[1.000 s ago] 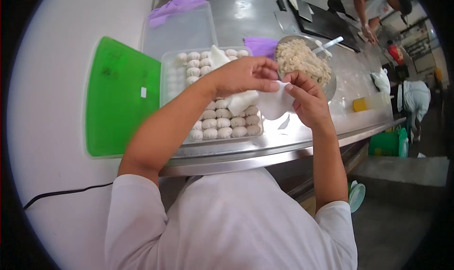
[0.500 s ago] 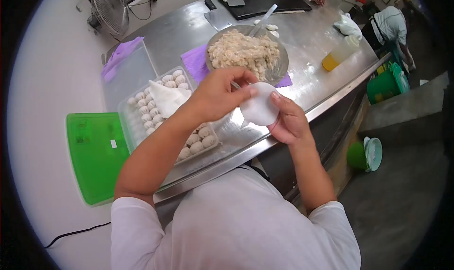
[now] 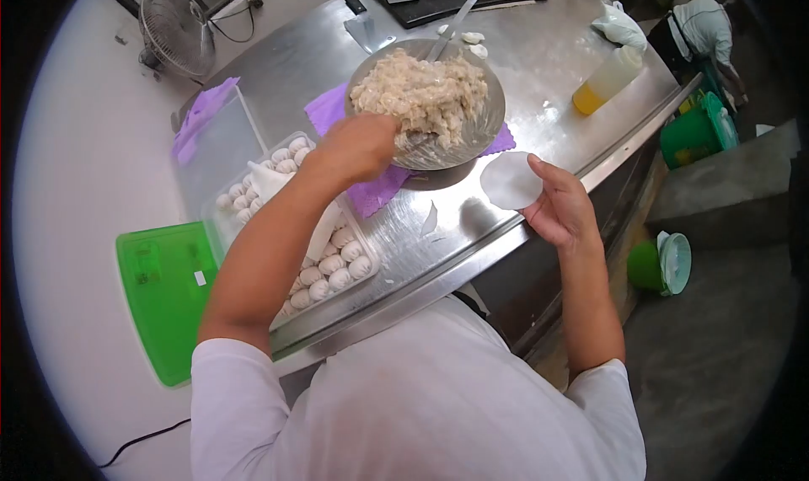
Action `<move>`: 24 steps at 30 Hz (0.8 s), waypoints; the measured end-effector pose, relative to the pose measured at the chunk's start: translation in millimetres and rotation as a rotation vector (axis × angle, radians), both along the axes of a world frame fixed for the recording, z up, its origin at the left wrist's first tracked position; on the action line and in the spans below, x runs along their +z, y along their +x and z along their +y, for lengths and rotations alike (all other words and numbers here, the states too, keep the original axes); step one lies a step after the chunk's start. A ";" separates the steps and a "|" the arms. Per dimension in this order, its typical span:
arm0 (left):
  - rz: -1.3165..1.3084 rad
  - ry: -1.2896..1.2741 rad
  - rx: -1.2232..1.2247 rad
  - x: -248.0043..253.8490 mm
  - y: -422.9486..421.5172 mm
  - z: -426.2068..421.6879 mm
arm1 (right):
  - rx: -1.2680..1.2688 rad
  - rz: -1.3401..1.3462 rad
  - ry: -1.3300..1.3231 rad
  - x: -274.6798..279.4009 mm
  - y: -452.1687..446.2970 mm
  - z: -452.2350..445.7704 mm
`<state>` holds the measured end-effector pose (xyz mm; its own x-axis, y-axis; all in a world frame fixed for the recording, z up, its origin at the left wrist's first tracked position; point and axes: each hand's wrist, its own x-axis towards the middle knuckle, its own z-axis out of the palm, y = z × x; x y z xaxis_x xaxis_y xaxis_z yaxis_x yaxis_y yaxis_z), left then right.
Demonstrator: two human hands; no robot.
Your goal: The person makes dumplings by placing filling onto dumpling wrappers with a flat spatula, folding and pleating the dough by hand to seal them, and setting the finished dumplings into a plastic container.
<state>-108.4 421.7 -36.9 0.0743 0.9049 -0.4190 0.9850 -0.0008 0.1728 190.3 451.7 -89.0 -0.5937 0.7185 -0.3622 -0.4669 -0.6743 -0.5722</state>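
While the metal table [image 3: 539,77] bore the filling bowl [image 3: 494,114], the left hand [image 3: 362,148] was at its rim, finger opening and grip hidden; nearby, the right hand [image 3: 566,207], fingers loosely curled, held a round dough wrapper [image 3: 510,180], likely light, soft, easily torn, best pinched at its edge

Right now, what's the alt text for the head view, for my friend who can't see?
A person's right hand holds a thin white wrapper, while the left hand is at a bowl of pale filling. Left of the bowl, a box of white dumplings sits on a metal table.
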 end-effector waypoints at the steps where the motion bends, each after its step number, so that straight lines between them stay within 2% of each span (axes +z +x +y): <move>1: -0.010 0.070 0.024 -10.0 -3.8 2.3 | 0.010 -0.019 -0.001 -2.3 -1.4 2.6; 3: -0.022 0.149 0.059 -30.6 -11.0 4.6 | 0.030 -0.040 0.005 -2.1 -9.2 9.4; 5: -0.067 0.162 -0.087 -49.4 -11.4 3.0 | 0.014 -0.058 -0.064 3.7 -15.0 12.0; 6: -0.074 0.156 -0.087 -43.4 -14.7 4.1 | 0.014 -0.064 -0.070 3.5 -15.4 15.0; 8: -0.179 0.117 0.067 -22.6 -23.9 4.6 | 0.048 -0.095 -0.152 1.5 -15.9 21.0; 11: -0.140 0.124 -0.001 -53.2 -30.0 5.5 | 0.075 -0.122 -0.221 2.6 -22.4 25.5; 14: -0.276 0.132 -0.016 -42.4 -31.0 -4.2 | 0.065 -0.173 -0.240 0.5 -26.9 25.7; 18: -0.279 0.079 0.085 -49.8 -33.0 -5.0 | 0.099 -0.207 -0.242 -2.1 -30.2 29.5; 21: -0.436 0.045 0.061 -57.0 -19.8 -20.9 | 0.099 -0.173 -0.273 -12.5 -35.1 31.7; 23: -0.716 0.170 0.106 -60.2 -10.3 -35.0 | 0.028 -0.150 -0.284 -14.4 -45.8 33.4; 24: -0.721 0.167 0.097 -57.2 -0.9 -44.0 | 0.018 -0.152 -0.285 -13.8 -48.3 33.8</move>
